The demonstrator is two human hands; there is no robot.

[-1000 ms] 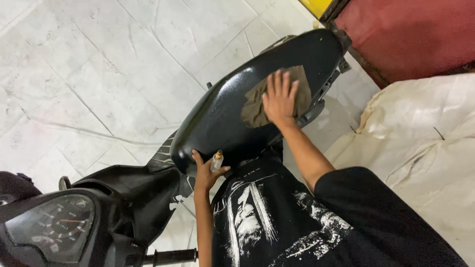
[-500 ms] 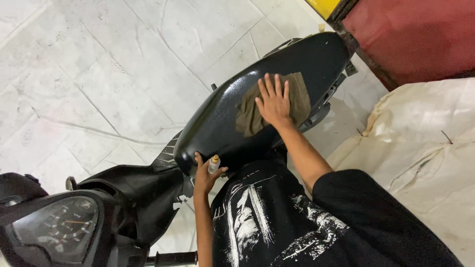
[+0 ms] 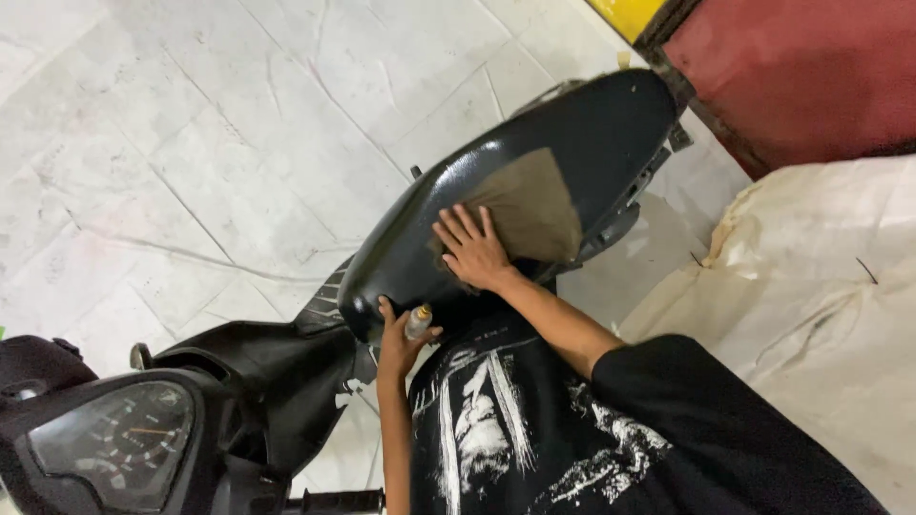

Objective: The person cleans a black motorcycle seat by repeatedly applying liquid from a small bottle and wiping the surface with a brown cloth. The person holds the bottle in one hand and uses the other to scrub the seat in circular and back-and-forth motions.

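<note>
Pale marble floor tiles (image 3: 191, 143) lie under a black scooter whose seat (image 3: 592, 133) runs lengthwise away from the person, up and to the right. On the seat's near half, the right hand (image 3: 472, 250) presses flat, fingers spread, on a brown cloth (image 3: 530, 205). At the seat's near tip, the left hand (image 3: 396, 339) grips a small bottle (image 3: 417, 321).

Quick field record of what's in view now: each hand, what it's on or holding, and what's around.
right hand: flat on a brown cloth, pressing it on the seat
left hand: gripping a small bottle at the seat's front edge
seat: black, glossy, on a scooter
dashboard: lower left, with a handlebar grip beside it
floor: pale tiles
right side: whitish sheet; red panel above it
</note>
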